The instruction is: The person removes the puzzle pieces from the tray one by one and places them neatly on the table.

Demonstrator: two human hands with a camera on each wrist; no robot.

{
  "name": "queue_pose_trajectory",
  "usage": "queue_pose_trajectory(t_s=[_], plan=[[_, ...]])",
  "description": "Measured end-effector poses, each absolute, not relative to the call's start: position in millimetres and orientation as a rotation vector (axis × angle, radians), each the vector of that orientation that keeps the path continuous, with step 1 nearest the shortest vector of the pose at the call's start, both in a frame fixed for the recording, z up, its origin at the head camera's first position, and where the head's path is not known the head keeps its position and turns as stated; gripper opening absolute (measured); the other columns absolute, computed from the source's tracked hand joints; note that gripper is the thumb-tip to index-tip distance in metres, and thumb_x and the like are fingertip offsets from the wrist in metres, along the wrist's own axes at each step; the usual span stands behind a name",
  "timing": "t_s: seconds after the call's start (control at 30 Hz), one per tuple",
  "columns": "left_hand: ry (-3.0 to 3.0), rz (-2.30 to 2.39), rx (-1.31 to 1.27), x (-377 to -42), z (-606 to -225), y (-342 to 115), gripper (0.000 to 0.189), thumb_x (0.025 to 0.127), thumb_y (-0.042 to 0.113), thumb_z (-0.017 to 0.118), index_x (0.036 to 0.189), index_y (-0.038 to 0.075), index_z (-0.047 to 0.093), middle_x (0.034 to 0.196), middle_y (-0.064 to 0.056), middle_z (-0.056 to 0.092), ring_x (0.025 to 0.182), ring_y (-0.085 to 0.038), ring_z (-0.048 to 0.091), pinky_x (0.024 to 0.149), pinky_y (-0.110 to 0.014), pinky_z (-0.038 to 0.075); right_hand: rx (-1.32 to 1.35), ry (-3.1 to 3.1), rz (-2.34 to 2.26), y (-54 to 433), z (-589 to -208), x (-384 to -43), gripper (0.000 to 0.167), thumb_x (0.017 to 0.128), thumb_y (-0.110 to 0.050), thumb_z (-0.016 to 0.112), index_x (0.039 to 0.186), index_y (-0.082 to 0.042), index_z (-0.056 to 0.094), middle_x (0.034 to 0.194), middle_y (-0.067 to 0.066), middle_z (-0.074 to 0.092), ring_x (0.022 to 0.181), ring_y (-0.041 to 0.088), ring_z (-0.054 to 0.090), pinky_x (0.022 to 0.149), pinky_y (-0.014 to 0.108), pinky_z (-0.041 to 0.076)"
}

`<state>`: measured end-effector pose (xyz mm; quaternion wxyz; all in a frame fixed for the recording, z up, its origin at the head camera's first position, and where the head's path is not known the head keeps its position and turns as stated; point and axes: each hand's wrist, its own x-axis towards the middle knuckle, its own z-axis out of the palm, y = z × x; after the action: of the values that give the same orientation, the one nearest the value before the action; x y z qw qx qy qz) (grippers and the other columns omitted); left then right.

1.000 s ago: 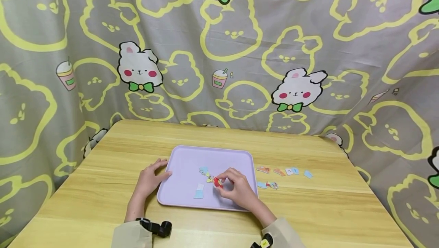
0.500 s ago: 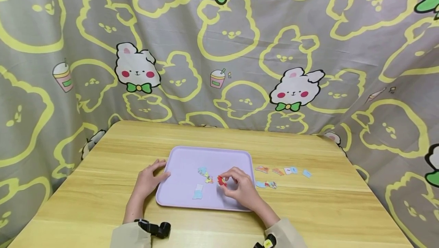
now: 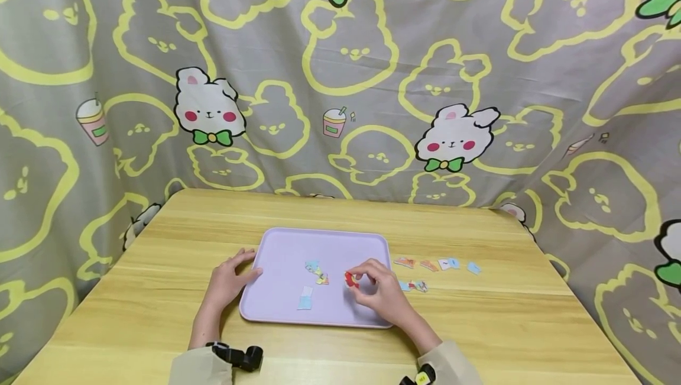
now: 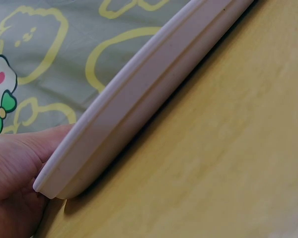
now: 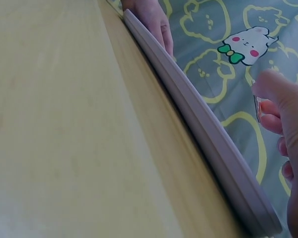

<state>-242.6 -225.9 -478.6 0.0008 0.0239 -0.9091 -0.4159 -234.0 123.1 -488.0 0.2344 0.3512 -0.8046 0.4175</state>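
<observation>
A lilac tray point(image 3: 340, 246) lies on the wooden table. My left hand point(image 3: 230, 281) holds its left edge, thumb over the rim and the other fingers outside. Between thumb and fingertips, my right hand point(image 3: 385, 295) pinches a red jigsaw puzzle piece point(image 3: 349, 280) above the tray's right part; its thin edge point(image 5: 258, 108) shows in the right wrist view. Left of that hand, a strip of joined blue and yellow puzzle pieces point(image 3: 321, 278) lies in the tray. Nearer the front is a white and light-blue pair of pieces point(image 3: 305, 300).
Right of the tray, orange pieces point(image 3: 428, 265), a white and blue pair point(image 3: 449, 264) and a blue piece point(image 3: 474, 268) lie in a row on the table point(image 3: 505, 314). Closer in are more joined pieces point(image 3: 417, 286), partly behind the right hand. A patterned curtain point(image 3: 287, 154) hangs behind.
My right hand has lifted the red piece away from the blue and yellow strip and moved it to the right. The left hand stays at the tray's edge.
</observation>
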Motion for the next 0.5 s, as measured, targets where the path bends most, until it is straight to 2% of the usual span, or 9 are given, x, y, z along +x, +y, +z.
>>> queue_pose_trajectory(t_s=[0.2, 0.5], plan=[[-2.858, -1.309, 0.078, -243.5, -479.6, -226.2, 0.053, 0.093, 0.023, 0.066, 0.141, 0.005, 0.052, 0.156, -0.025, 0.031, 0.146, -0.048, 0.024, 0.12, -0.062, 0.021, 0.956, -2.2, 1.144, 130.6, -487.6, -233.0, 0.034, 0.072, -0.002, 0.08, 0.102, -0.014, 0.071, 0.084, -0.004, 0.064, 0.069, 0.013, 0.051, 0.057, 0.018, 0.044], [-2.851, -1.311, 0.066, -243.9, -479.3, -225.3, 0.053, 0.092, 0.024, 0.067, 0.14, 0.004, 0.053, 0.155, -0.026, 0.032, 0.145, -0.048, 0.025, 0.119, -0.062, 0.023, 0.899, -2.214, 1.185, 144.6, -487.0, -229.4, 0.038, 0.071, 0.001, 0.081, 0.105, -0.015, 0.071, 0.086, -0.002, 0.066, 0.071, 0.015, 0.052, 0.057, 0.024, 0.044]])
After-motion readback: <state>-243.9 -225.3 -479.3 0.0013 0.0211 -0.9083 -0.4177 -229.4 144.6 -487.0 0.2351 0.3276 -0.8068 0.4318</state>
